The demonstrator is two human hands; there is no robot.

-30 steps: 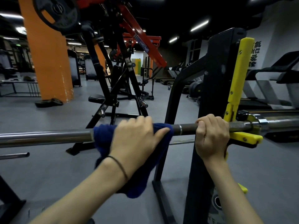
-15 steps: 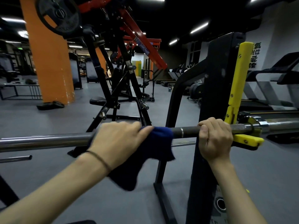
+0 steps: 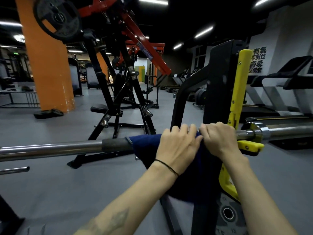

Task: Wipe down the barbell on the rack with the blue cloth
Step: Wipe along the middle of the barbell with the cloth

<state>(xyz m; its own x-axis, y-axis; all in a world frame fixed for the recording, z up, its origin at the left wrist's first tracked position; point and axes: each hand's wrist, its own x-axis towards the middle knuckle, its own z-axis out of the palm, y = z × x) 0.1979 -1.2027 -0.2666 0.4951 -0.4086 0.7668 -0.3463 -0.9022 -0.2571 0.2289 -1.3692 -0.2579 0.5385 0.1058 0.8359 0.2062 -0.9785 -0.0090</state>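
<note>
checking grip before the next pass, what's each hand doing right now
Left hand: curled over the blue cloth, gripping it round the barbell.
Right hand: curled round the barbell beside the cloth.

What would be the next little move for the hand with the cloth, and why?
Probably slide the left hand and the blue cloth back leftward along the barbell. The cloth, draped over the bar, now butts against the right hand beside the yellow hook, so there is no room further right, while a long bare stretch lies to the left.

One barbell (image 3: 50,147) and one blue cloth (image 3: 145,145). Two hands: left hand (image 3: 177,146), right hand (image 3: 218,139). One orange pillar (image 3: 45,65) far left.
</note>
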